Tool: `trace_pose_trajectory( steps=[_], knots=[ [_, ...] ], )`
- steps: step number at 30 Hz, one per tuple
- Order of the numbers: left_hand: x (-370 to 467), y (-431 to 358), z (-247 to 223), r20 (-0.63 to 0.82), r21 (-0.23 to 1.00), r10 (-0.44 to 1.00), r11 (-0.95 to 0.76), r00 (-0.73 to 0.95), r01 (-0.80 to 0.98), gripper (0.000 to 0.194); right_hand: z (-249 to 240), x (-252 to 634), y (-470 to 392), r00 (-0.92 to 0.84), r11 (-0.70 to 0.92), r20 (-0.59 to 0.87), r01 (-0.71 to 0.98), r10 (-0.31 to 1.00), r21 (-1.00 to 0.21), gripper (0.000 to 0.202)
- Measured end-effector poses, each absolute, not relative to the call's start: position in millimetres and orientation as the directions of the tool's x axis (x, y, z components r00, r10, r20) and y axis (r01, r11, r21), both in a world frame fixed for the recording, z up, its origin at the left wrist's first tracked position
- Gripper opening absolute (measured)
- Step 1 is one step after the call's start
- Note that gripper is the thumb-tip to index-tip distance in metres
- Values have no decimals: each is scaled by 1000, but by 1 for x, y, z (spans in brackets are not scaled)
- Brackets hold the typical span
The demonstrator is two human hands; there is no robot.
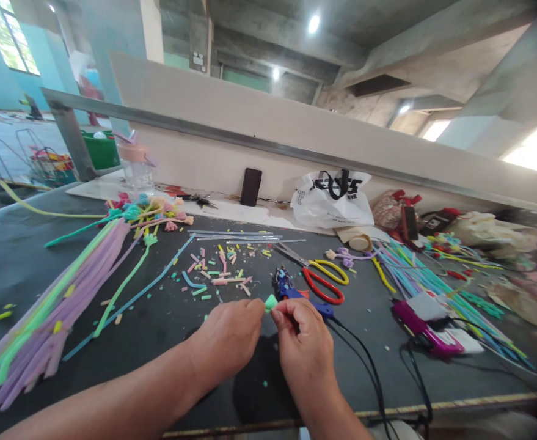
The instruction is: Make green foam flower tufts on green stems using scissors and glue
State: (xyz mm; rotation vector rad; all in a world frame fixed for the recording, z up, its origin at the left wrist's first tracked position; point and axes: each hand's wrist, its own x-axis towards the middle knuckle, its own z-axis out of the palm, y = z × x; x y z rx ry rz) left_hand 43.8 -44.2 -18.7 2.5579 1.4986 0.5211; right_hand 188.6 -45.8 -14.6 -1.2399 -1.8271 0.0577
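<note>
Between my two hands, above the dark table (167,324), is a small mint-green piece (270,302). My left hand (231,333) is closed at its left side, fingertips mostly hidden behind the knuckles. Thumb and index finger of my right hand (302,333) pinch the piece from the right. Just behind my right hand lies a blue glue gun (321,307) with a black cable. Scissors with red and yellow handles (323,286) rest beyond it. Short cut pieces in pink, yellow and green (222,281) are scattered behind my left hand.
Long purple and green fuzzy stems (66,293) with flower heads lie at the left. Clear sticks (250,236), a phone (251,187) and a white bag (332,205) are farther back. More stems (415,275) and a magenta device (426,330) lie at the right.
</note>
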Motion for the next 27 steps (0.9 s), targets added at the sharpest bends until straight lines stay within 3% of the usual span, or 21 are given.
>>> trace_pose_trajectory(
  steps=[4,13,27],
  knots=[
    [44,-45,-18,244,306,861,-505,446,807,20,-13,190,-47,-115,517,666,729,737,-448,13],
    [45,-42,-23,278,501,884,-466,375,729,21,-5,198,-45,-161,506,667,783,727,-362,12],
    [46,-41,-25,278,527,876,-483,395,699,23,-5,195,-46,-183,505,680,805,710,-311,13]
  ],
)
